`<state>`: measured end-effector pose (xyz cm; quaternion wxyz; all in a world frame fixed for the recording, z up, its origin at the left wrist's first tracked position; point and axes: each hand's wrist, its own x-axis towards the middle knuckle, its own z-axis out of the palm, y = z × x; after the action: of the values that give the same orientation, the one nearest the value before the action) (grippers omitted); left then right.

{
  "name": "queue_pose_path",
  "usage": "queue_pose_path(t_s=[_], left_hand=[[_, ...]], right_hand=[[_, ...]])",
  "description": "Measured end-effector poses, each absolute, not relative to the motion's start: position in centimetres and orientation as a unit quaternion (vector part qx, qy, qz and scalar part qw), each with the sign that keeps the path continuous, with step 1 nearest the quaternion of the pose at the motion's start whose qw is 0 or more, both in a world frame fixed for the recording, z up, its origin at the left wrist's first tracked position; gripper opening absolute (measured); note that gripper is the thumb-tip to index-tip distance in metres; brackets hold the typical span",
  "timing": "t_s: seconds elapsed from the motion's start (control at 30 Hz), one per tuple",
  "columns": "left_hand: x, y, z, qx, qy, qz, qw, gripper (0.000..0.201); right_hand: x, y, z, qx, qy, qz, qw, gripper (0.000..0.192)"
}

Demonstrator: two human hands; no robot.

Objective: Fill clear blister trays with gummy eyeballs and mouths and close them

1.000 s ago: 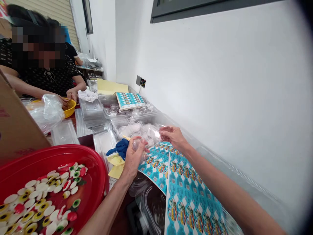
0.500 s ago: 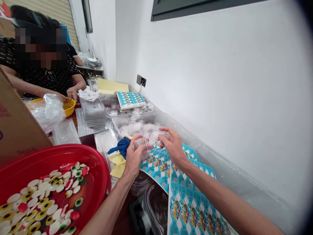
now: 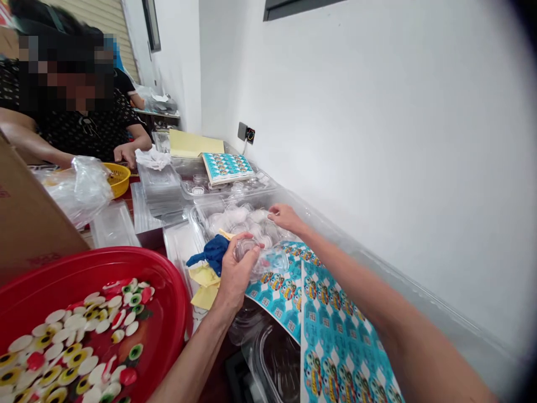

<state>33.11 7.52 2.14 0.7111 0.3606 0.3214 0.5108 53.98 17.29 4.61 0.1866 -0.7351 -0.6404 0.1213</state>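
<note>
My left hand (image 3: 239,266) is closed around a clear plastic case (image 3: 271,262) with rounded parts. Part of the case sticks out to the right over the blue printed sticker sheets (image 3: 331,319). Farther off, my right hand (image 3: 287,217) is above the right side of a clear tray of round clear plastic pieces (image 3: 235,217). Its fingers are bent together, and whether anything is between them is too small to make out. Left of my left hand lie a blue cloth-like bundle (image 3: 212,254) and yellow paper pieces (image 3: 205,295).
A red basin (image 3: 174,280) of toy eyeballs and white discs stands at the left, beside a cardboard box (image 3: 33,207). Stacked clear trays (image 3: 159,190) and a yellow basket (image 3: 121,180) are farther back. A co-worker (image 3: 117,129) sits across. A white wall (image 3: 377,140) borders the right.
My right hand has moved away from my left hand, up and slightly left over the tray. The case in my left hand now shows a part extending right. The view has shifted slightly.
</note>
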Motion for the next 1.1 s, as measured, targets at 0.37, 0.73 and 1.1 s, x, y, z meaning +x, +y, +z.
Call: queue_pose_path(t_s=[0.37, 0.73, 1.1], left_hand=[[33.5, 7.7, 1.8, 0.383, 0.343, 0.474, 0.715, 0.051], [33.3, 7.4, 2.0, 0.411, 0.344, 0.481, 0.694, 0.053], [33.3, 7.6, 2.0, 0.4, 0.339, 0.479, 0.704, 0.053]], right_hand=[[57.8, 25.1, -0.5, -0.743, -0.633, 0.204, 0.08, 0.056], [62.2, 15.8, 2.7, -0.746, -0.614, 0.223, 0.126, 0.02], [62.4, 19.1, 3.6, -0.807, -0.552, 0.087, 0.19, 0.036]])
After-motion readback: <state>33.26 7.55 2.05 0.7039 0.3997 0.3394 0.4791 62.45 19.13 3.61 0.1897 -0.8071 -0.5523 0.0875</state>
